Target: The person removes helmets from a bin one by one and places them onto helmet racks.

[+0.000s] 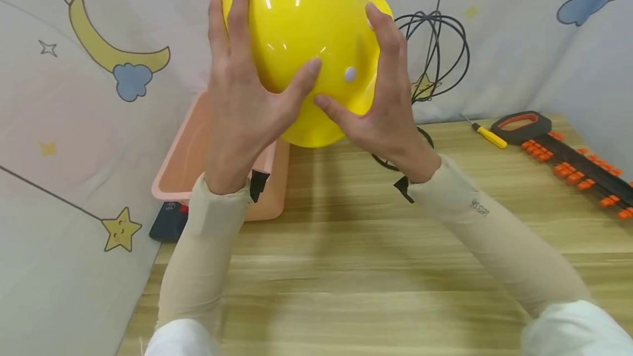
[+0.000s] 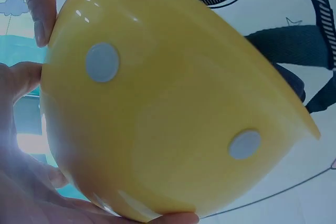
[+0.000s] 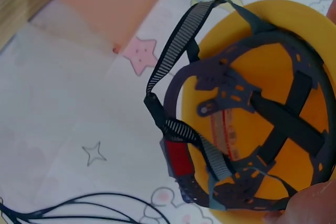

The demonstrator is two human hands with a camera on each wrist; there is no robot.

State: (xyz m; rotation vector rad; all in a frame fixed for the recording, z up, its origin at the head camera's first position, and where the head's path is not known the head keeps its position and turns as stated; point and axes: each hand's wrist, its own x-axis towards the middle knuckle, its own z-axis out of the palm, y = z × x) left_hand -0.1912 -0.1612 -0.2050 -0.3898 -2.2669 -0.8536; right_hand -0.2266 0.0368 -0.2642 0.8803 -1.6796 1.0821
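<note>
A yellow hard hat [image 1: 296,32] is held up high over the table by both hands. My left hand [image 1: 237,81] grips its left side, fingers spread over the shell and thumb on the near face. The right hand [image 1: 386,98] grips the other side near the brim, its thumb close to the left one. Pale round plugs dot the shell [image 2: 157,98] in the left wrist view. The right wrist view looks into the hat, with its dark webbing [image 3: 291,121] and a dangling striped chin strap [image 3: 181,40].
A pink bin [image 1: 277,196] stands behind my left forearm, beside a dark object [image 1: 167,224]. A black wire stand [image 1: 430,15] rises behind the right hand. At right on the wooden table [image 1: 346,268] lie a yellow screwdriver [image 1: 492,136] and a black-handled tool [image 1: 519,132] with orange pieces.
</note>
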